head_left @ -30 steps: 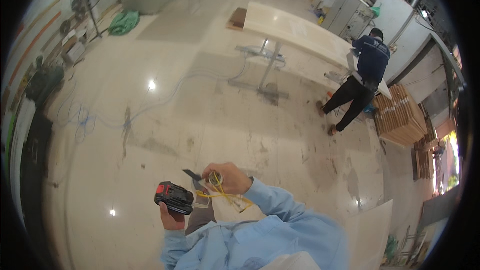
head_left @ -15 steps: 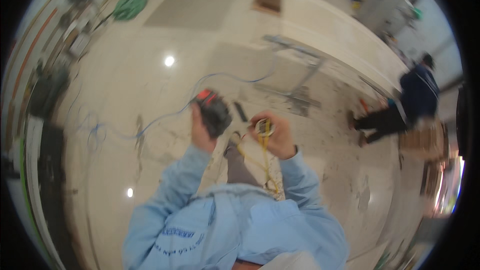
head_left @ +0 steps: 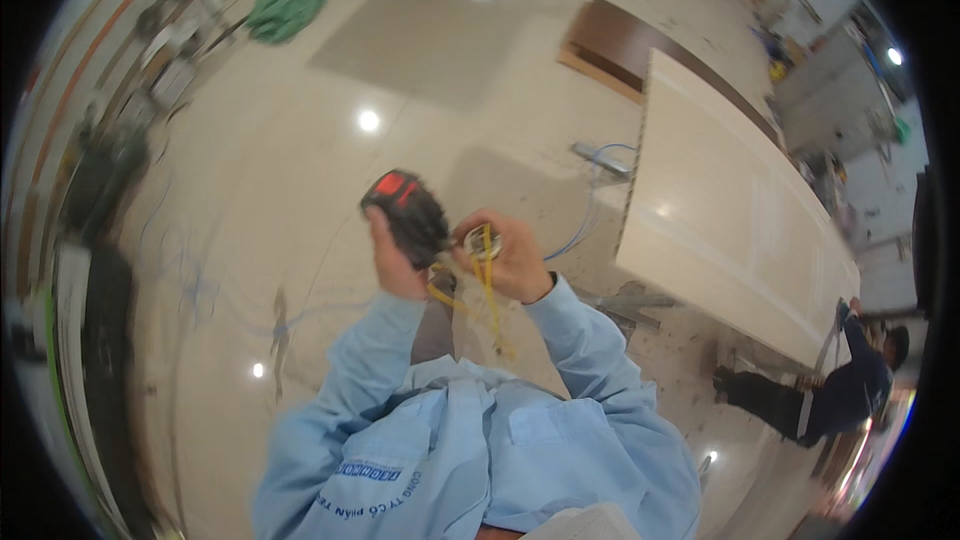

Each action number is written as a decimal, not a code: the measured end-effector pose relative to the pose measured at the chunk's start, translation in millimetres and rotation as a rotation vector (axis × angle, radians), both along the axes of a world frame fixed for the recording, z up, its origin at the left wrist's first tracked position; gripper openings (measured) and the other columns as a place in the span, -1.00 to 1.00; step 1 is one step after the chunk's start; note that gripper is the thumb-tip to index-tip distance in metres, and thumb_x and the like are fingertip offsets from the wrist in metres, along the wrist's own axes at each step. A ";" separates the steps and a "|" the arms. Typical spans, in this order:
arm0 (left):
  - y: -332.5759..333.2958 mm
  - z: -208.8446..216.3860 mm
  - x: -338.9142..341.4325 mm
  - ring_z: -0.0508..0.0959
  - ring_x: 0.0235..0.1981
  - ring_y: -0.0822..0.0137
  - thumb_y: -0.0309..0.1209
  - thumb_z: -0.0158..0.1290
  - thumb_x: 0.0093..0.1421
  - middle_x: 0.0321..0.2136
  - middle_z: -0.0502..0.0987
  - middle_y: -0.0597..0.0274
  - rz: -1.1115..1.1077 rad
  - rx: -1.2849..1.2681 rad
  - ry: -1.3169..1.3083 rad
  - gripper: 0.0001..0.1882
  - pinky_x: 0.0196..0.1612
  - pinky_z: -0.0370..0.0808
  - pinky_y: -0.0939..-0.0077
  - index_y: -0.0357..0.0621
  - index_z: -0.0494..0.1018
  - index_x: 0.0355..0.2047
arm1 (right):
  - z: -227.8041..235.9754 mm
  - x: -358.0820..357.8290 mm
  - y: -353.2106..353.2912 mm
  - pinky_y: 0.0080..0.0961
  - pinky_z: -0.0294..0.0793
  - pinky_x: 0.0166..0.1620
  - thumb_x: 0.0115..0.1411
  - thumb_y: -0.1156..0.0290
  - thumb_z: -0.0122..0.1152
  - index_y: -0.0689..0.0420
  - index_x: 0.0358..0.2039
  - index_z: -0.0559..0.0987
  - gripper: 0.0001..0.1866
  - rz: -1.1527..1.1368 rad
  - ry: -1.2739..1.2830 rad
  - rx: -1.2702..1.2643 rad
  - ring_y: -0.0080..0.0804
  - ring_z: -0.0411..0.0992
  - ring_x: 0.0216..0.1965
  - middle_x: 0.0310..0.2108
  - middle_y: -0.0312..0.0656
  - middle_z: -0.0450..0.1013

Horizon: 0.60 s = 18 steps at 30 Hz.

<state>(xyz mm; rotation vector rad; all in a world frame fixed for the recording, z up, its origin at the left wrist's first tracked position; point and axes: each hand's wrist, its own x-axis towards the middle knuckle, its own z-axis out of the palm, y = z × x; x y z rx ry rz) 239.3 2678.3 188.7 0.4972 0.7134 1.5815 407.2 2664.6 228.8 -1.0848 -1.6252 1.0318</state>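
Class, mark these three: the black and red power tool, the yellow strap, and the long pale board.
black and red power tool (head_left: 405,215), head view, on its dark body.
yellow strap (head_left: 488,285), head view, on its hanging length.
long pale board (head_left: 725,210), head view, on its flat top.

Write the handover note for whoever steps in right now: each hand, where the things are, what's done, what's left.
Left hand: closed around a black power tool with a red top, held up at chest height.
Right hand: pinching a small clear bag with yellow straps that hang down over the shirt.
Both hands sit close together above the floor; the long pale panel lies to the right.
Done: tool and bag are in hand.
Left: nothing joined or fastened yet.
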 end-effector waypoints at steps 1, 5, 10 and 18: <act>35.7 -5.8 8.1 0.56 0.08 0.13 0.21 -0.26 0.46 0.11 0.53 0.07 -0.006 0.067 -0.001 -0.28 0.13 0.52 0.23 -0.16 0.33 0.28 | -5.0 8.6 31.8 -0.49 0.56 -0.21 0.06 0.40 0.46 0.18 -0.27 0.62 -0.76 -0.003 -0.025 -0.014 -0.45 0.59 -0.35 -0.40 -0.17 0.61; 140.4 -22.2 47.4 0.56 0.06 0.16 0.24 -0.25 0.44 0.08 0.54 0.08 -0.047 -0.040 -0.064 -0.27 0.10 0.54 0.25 -0.14 0.36 0.25 | -21.8 44.5 116.4 -0.48 0.56 -0.19 0.07 0.34 0.46 0.15 -0.28 0.64 -0.75 -0.052 -0.028 -0.077 -0.44 0.59 -0.33 -0.37 -0.21 0.62; 244.2 -13.8 125.6 0.57 -0.09 0.26 0.26 -0.19 0.41 -0.05 0.56 0.15 -0.252 -0.022 -0.024 -0.27 0.01 0.54 0.33 -0.13 0.39 0.19 | -20.1 112.1 190.3 -0.39 0.56 -0.22 0.05 0.28 0.49 0.17 -0.29 0.61 -0.69 -0.196 -0.003 -0.034 -0.33 0.59 -0.36 -0.41 -0.15 0.60; 415.3 8.4 285.0 0.57 -0.13 0.28 0.25 -0.22 0.43 -0.11 0.57 0.18 -0.264 0.138 0.084 -0.29 -0.04 0.55 0.36 -0.12 0.39 0.18 | -15.4 247.5 349.5 -0.24 0.54 -0.31 -0.02 0.27 0.43 0.10 -0.34 0.58 -0.73 -0.434 -0.146 0.096 -0.02 0.59 -0.36 -0.44 -0.08 0.58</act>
